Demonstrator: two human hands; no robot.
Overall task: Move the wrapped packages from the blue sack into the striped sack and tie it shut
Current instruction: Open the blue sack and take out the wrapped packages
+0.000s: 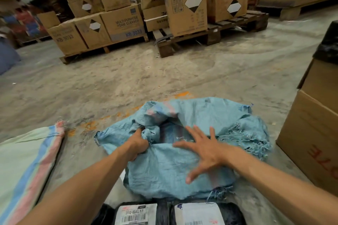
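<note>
Concrete floor point(164, 78) carries everything in view, dusty and streaked with orange marks. At its near middle lies the blue sack point(182, 166), crumpled and frayed along its right edge, its mouth gaping away from the person so that a dark hollow shows inside — what fills that hollow is too blurred to tell.

The left hand point(138, 143) is closed in a fist on a bunched fold of the sack's left rim, its fingers point(144, 134) curled into the cloth. The right hand point(204, 150) is spread wide with fingers point(182, 145) splayed, holding nothing; it hovers at the sack's upper surface just beside the opening, and whether the palm touches the weave cannot be told because of motion blur.

To the left lies the striped sack point(27, 166), pale green with blue and pink bands down its edge, apart from the blue one with bare floor between them.

Along the bottom edge, just nearer than the blue sack, two wrapped packages sit side by side in dark plastic: the left package point(136, 213) bears a white label with a barcode, the right package point(198, 213) a larger white label.

A cardboard box point(309, 142) with red lettering stands at the right — well beyond, stacked cartons point(186, 7) rest on wooden pallets point(210, 33)
</note>
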